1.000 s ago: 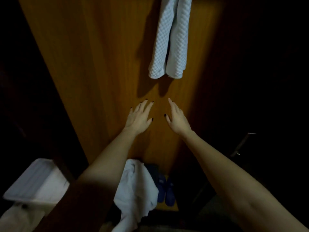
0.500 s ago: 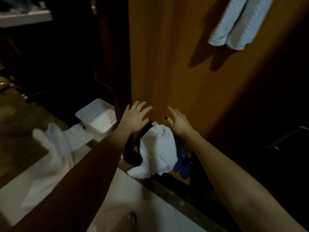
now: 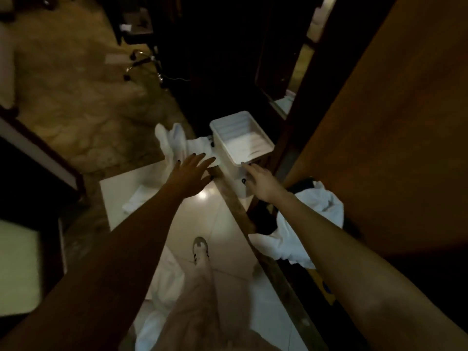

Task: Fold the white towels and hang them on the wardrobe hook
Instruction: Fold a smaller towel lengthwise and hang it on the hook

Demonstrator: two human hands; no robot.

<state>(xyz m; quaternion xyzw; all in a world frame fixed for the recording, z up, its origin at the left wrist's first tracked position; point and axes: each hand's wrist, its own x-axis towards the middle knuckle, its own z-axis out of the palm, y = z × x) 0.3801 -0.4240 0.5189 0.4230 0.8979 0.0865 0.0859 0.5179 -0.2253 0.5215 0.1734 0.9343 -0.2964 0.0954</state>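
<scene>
one big brown wardrobe door (image 3: 379,148) fills the right side. there look to be four white towels, but it is dark, so the count may be off. the crumpled towel (image 3: 311,224) lies at the foot of the door. the near towel (image 3: 162,287) is at the bottom. the far towel (image 3: 174,143) is just left of the box, and the small towel (image 3: 136,201) lies on the white floor at left. one white box (image 3: 240,138) stands open, far in the middle. two arms reach out. the left hand (image 3: 191,173) is flat with fingers spread, holding nothing, over the far towel's edge. the right hand (image 3: 260,181) is flat and empty too, by the box's near rim. one shoe (image 3: 200,249) shows below.
</scene>
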